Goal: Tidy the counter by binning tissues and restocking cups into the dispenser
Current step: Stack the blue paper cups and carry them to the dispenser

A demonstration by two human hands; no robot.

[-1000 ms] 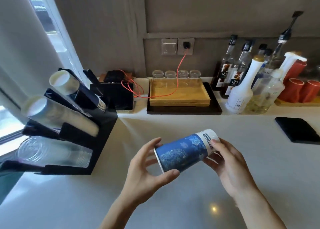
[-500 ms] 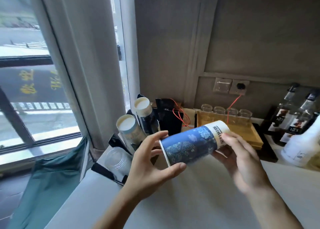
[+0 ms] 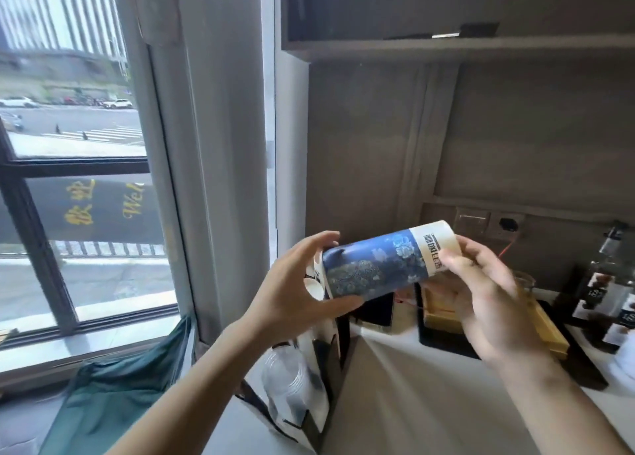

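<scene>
A stack of blue patterned paper cups (image 3: 381, 265) with a white printed band lies sideways in the air between both hands. My left hand (image 3: 295, 293) grips its blue end. My right hand (image 3: 488, 293) holds the white-banded end. Just below and behind the left hand stands the black cup dispenser (image 3: 338, 331), with white paper cups (image 3: 314, 288) and a sleeve of clear plastic cups (image 3: 292, 386) in its slots. The upper slots are mostly hidden by my left hand and the held stack. No tissues are in view.
The white counter (image 3: 412, 403) runs from the dispenser to the right. A wooden tray (image 3: 443, 313) on a black base sits at the back, with dark syrup bottles (image 3: 604, 300) to its right. A window (image 3: 68, 145) and a green bag (image 3: 113, 396) are on the left.
The view has tilted up and swung left toward the window. Both hands have raised the blue cup stack and carried it left, over the dispenser. The grip is unchanged.
</scene>
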